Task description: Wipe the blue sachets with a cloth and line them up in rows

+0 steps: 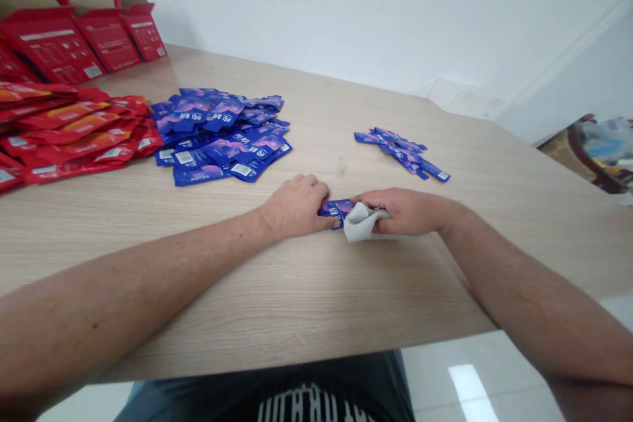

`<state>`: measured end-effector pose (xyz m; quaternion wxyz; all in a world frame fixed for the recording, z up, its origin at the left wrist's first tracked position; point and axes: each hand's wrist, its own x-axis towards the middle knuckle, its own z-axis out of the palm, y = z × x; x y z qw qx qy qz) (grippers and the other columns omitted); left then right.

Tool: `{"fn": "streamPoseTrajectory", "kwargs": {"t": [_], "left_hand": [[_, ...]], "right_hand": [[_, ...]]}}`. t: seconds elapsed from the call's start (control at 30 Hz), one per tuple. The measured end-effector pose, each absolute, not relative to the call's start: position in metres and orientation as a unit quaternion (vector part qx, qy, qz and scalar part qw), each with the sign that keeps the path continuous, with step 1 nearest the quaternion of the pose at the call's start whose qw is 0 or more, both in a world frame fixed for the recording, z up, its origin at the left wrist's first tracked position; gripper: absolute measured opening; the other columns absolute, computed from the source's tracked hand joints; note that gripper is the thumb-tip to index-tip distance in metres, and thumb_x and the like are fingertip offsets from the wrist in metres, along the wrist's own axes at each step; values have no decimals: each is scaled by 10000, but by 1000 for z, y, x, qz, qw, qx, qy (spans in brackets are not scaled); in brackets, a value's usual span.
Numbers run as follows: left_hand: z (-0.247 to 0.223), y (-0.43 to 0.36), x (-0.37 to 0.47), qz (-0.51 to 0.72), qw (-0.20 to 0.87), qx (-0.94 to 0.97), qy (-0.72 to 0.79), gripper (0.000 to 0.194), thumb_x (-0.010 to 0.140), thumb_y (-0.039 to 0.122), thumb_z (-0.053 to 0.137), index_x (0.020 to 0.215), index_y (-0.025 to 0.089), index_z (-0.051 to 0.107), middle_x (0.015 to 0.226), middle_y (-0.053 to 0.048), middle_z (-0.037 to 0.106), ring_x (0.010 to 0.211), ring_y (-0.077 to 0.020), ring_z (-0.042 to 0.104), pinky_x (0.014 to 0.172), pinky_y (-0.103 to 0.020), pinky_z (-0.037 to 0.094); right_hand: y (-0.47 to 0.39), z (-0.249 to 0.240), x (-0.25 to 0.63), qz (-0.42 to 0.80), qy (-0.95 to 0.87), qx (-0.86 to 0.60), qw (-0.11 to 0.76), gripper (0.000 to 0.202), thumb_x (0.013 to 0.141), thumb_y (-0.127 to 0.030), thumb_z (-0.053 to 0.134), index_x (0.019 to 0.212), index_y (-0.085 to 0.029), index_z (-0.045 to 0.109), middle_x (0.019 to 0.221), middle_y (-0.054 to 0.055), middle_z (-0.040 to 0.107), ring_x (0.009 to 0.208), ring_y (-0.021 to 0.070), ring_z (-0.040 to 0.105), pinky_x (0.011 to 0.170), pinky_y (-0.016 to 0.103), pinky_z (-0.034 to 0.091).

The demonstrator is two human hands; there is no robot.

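Note:
A small blue-and-purple sachet (335,208) lies flat on the table between my hands. The fingers and thumb of my left hand (301,206) are closed on its left end. My right hand (403,211) grips a folded grey-white cloth (360,223), which covers the sachet's right end. Farther back and to the left is a heap of like blue sachets (222,132). A smaller, loose group of blue sachets (403,151) lies beyond my right hand.
Red packets (74,128) are piled at the left. Behind them stand red cartons (59,43) with raised flaps against the wall. The table's front edge (297,359) runs close to my body. A bin with plastic bags (606,145) is off the table at the right.

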<state>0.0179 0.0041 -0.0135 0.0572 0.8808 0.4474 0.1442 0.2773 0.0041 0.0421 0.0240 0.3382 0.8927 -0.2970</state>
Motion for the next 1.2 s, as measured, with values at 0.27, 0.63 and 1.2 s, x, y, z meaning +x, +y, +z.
{"fn": "streamPoseTrajectory", "kwargs": {"t": [0.27, 0.63, 1.2], "left_hand": [[-10, 10, 27, 82, 116, 859, 491, 430, 666, 634, 690, 868, 255, 681, 920, -71, 709, 869, -287, 652, 679, -374, 460], [-7, 4, 32, 117, 205, 807, 542, 430, 725, 403, 689, 1117, 233, 638, 922, -33, 757, 808, -213, 676, 625, -298, 442], [4, -5, 28, 48, 156, 836, 524, 222, 830, 344, 560, 812, 235, 753, 688, -30, 713, 632, -188, 613, 578, -306, 398]], "right_hand": [[6, 26, 287, -314, 883, 346, -53, 451, 856, -283, 669, 1305, -255, 644, 1237, 27, 716, 1161, 246, 651, 1014, 389, 482], [1, 13, 293, -263, 907, 320, -81, 316, 873, -324, 682, 1176, -233, 674, 1418, 74, 612, 1249, 248, 609, 1044, 387, 468], [-22, 35, 280, -57, 920, 363, -136, 229, 818, -163, 619, 1038, -226, 631, 1032, 71, 682, 972, 258, 621, 877, 387, 488]]}}
